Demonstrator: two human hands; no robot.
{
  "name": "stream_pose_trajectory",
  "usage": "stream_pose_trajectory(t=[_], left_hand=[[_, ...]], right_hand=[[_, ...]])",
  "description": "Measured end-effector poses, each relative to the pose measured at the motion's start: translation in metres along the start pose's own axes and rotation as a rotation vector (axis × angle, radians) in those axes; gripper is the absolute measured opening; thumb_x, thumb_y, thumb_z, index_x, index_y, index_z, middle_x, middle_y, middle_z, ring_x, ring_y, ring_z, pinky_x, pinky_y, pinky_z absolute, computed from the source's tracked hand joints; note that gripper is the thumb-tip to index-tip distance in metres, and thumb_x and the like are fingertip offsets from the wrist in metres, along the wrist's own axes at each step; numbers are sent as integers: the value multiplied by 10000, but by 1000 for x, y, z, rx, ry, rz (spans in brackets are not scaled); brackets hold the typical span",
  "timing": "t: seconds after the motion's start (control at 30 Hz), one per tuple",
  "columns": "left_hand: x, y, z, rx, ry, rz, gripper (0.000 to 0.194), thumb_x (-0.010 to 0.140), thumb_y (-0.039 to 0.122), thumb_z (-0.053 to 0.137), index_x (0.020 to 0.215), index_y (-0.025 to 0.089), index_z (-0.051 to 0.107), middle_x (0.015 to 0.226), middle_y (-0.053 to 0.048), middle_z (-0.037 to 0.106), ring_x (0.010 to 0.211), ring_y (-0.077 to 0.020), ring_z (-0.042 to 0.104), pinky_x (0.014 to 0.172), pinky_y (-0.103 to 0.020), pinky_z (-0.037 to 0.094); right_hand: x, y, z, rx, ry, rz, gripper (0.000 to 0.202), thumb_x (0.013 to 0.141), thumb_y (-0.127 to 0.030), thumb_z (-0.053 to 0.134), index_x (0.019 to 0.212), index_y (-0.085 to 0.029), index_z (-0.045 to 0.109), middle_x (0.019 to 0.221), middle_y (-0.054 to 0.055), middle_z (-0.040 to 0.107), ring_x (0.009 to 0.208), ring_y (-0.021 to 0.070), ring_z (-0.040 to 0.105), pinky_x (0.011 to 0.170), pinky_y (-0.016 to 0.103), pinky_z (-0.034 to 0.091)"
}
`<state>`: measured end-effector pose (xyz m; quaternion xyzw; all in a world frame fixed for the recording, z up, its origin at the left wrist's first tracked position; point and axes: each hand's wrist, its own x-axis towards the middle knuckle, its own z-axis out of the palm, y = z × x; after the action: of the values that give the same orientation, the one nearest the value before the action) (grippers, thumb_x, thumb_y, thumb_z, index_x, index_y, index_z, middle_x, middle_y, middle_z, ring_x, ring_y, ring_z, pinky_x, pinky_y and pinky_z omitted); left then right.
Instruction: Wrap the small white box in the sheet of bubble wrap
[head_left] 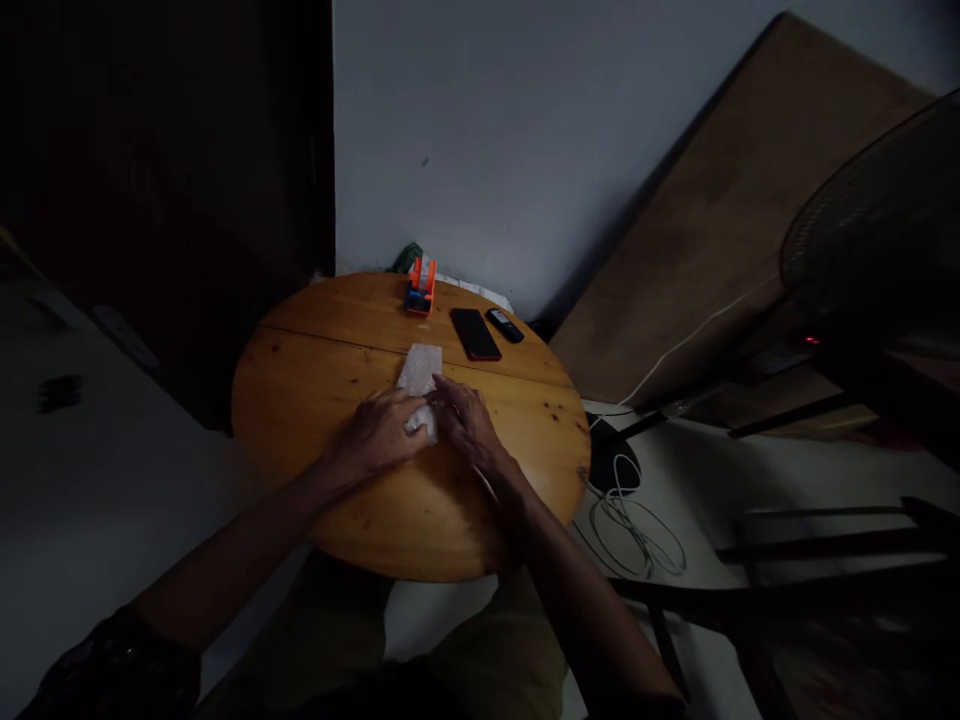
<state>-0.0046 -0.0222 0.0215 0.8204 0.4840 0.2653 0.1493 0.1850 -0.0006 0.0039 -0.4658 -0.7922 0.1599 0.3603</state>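
A whitish, translucent piece of bubble wrap (421, 368) lies on the round wooden table (337, 375), with its near end between my hands. My left hand (384, 430) is curled against the wrap's left side, its fingers bent over the near part. On the right side my right hand (466, 420) touches the wrap with its fingertips, close to the left fingers. Whether anything lies inside the wrap cannot be made out in the dim light.
Toward the table's back stand an orange tape dispenser (421, 285), a dark phone (475, 334) and a small black handset (505, 325). A fan (870, 230) and coiled cable (630, 520) are at the right.
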Motion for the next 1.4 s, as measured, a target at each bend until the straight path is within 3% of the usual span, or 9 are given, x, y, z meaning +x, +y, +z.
stream_pose_trajectory(t=[0.1,0.17,0.27,0.37,0.5,0.67,0.9,1.03,1.4], left_hand=[[-1,3,0,25,-3,-2,295,827,237,599,1077,212,753,986,-83,708,939,-249,655,879,-347,492],[-1,5,0,43,-5,-19,266,826,235,603,1044,209,753,985,-87,706,942,-255,654,877,-353,494],[-1,7,-1,36,-8,-37,280,828,229,603,1069,218,744,1000,-83,703,946,-248,653,870,-347,498],[-1,9,-3,24,-30,-55,292,831,226,597,1083,203,742,991,-94,695,952,-256,653,860,-351,503],[-1,9,-2,-4,-29,-57,293,827,221,597,1082,198,740,1013,-96,695,930,-251,657,841,-348,509],[-1,10,-2,-10,-20,-63,273,831,215,586,1058,189,735,1022,-99,694,960,-258,661,852,-351,513],[-2,8,-1,-47,10,-97,296,830,223,595,1094,212,730,1101,-88,706,1004,-249,664,888,-338,526],[-2,5,4,-91,33,-79,341,815,213,611,1135,225,727,1105,-77,714,1017,-238,663,929,-333,525],[-4,2,4,-159,79,-61,358,812,209,601,1144,234,733,1127,-66,736,1035,-235,664,936,-336,520]], right_hand=[[5,11,-5,158,163,147,392,895,-267,536,1272,-192,610,1107,100,750,1035,232,671,937,421,504],[13,21,-7,277,230,330,393,847,-311,600,1221,-187,610,1099,99,734,944,212,679,782,354,553],[28,31,-8,465,149,583,443,744,-340,715,1141,-183,593,896,51,719,715,167,657,516,252,506],[45,29,-5,599,28,685,462,664,-340,814,1031,-176,587,648,-20,640,504,125,571,379,214,418],[61,19,2,615,-73,689,405,552,-279,873,839,-170,609,556,-51,604,374,78,462,317,204,348],[67,17,11,600,-95,658,303,526,-258,836,664,-178,579,502,-72,550,383,68,430,350,200,311],[56,8,15,739,1,481,312,564,-359,794,726,-189,590,649,-54,594,583,96,497,552,216,406],[49,-1,10,753,-38,422,317,590,-384,786,763,-201,592,693,-42,599,646,122,525,623,243,441],[24,-22,-5,663,-26,380,279,626,-367,739,715,-217,522,657,-46,535,623,127,499,615,253,403]])
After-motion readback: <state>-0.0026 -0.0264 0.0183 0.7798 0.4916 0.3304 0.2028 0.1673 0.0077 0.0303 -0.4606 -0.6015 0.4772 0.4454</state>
